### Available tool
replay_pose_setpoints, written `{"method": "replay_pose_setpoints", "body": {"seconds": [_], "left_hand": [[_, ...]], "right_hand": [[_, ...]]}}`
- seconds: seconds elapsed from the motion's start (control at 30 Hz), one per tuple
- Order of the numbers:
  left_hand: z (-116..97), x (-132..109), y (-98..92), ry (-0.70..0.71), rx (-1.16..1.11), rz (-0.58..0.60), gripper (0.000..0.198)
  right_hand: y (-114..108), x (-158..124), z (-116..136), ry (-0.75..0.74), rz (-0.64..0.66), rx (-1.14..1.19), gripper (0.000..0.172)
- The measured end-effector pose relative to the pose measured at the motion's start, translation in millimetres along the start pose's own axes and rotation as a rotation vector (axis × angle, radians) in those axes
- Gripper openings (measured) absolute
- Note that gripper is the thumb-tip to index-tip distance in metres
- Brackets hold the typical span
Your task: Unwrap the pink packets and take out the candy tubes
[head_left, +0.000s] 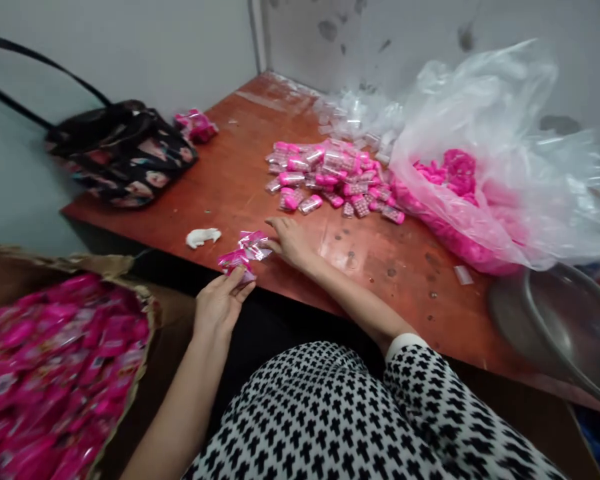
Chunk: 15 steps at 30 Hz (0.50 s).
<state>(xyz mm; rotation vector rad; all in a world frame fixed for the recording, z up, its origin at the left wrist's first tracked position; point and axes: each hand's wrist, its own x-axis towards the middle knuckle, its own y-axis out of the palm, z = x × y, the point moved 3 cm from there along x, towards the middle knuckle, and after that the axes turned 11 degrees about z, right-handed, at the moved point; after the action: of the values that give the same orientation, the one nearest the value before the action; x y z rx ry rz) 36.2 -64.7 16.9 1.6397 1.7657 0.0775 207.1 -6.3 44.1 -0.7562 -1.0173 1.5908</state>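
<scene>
My left hand (221,301) pinches a small pink packet (235,261) at the near edge of the reddish wooden table (230,180). My right hand (291,240) rests on the table just beyond, its fingers touching a clear-and-pink packet (256,244) lying there. A heap of small clear sachets filled with pink pieces (330,179) lies farther back at the table's middle. At my lower left a cardboard box (130,293) is filled with finished pink packets (50,373).
A large clear plastic bag of loose pink pieces (460,200) sits at the right. Empty clear sachets (355,117) lie at the back. A dark floral handbag (123,150) is at the left, a metal basin (565,327) at the right edge, a white scrap (203,236) near my hands.
</scene>
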Motion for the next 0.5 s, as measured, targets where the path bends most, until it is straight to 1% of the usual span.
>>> {"method": "replay_pose_setpoints", "body": {"seconds": [0.07,0.1,0.13,0.2,0.23,0.27,0.3,0.33,0.4,0.43,0.5], "left_hand": [[1,0,2.5,-0.007,-0.017,-0.014,0.01],[1,0,3.7,-0.001,-0.026,-0.014,0.01],[1,0,5.1,0.007,-0.033,-0.007,0.01],[2,-1,9.0,0.02,-0.036,0.029,0.01],[2,-1,11.4,0.025,-0.034,0.05,0.01],[3,-2,13.9,0.028,-0.034,0.072,0.011],[3,-2,16.3,0.03,-0.035,0.092,0.012],[3,-2,18.5,0.031,-0.037,0.106,0.012],[2,-2,21.4,0.023,-0.045,0.127,0.013],[2,-2,22.1,0.016,-0.05,0.134,0.015],[2,-3,21.6,0.011,-0.061,0.134,0.018]], "right_hand": [[-22,-20,-29,0.044,-0.062,-0.002,0.034],[-36,-32,-50,0.117,-0.115,-0.026,0.032],[-51,-46,-74,0.218,-0.168,-0.067,0.03],[-82,-74,-126,0.49,-0.252,-0.176,0.028],[-96,-86,-151,0.627,-0.278,-0.222,0.029],[-108,-97,-172,0.734,-0.283,-0.255,0.031],[-116,-105,-190,0.809,-0.282,-0.273,0.033],[-120,-109,-203,0.81,-0.258,-0.272,0.034],[-118,-113,-216,0.676,-0.182,-0.251,0.032],[-113,-113,-216,0.574,-0.138,-0.23,0.03],[-98,-114,-209,0.34,-0.055,-0.144,0.031]]}}
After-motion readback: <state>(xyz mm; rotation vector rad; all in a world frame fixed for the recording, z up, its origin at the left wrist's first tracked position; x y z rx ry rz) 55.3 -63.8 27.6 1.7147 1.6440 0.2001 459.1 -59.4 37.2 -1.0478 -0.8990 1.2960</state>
